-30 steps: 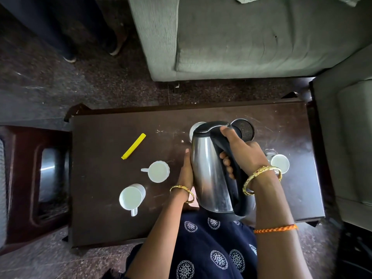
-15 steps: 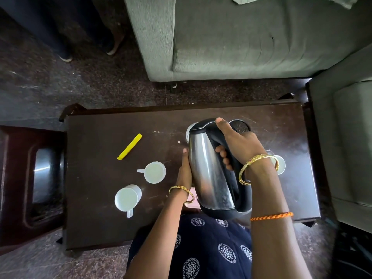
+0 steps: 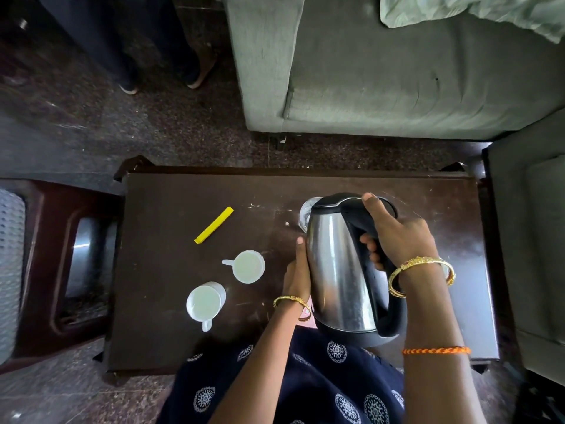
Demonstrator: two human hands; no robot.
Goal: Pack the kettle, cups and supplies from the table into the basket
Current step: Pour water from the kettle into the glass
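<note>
Two hands are on the steel kettle point(image 3: 339, 270), which is the landmark here; it is tilted above the dark wooden table point(image 3: 171, 301), near its front edge. In the head view, the right hand point(image 3: 397, 237) is wrapped round the black handle, fingers curled through it and thumb lying along the top toward the lid. The left hand point(image 3: 298, 270) lies flat against the kettle's left wall with fingers straight, gripping nothing. Left of the kettle two white cups stand on the table: the nearer cup point(image 3: 248, 266) with its handle pointing away from the kettle, and the farther cup point(image 3: 205, 302) lower left of it, handle toward the person. Further left and behind these lies a yellow stick point(image 3: 214, 225), set diagonally. Just behind the kettle's spout a pale round object point(image 3: 305, 211) peeks out, mostly hidden. Beyond the table from the kettle is a green sofa point(image 3: 397, 71) with a pale cloth point(image 3: 477, 10) on it. Far left of the kettle stands a dark wooden side stand point(image 3: 46, 270).
</note>
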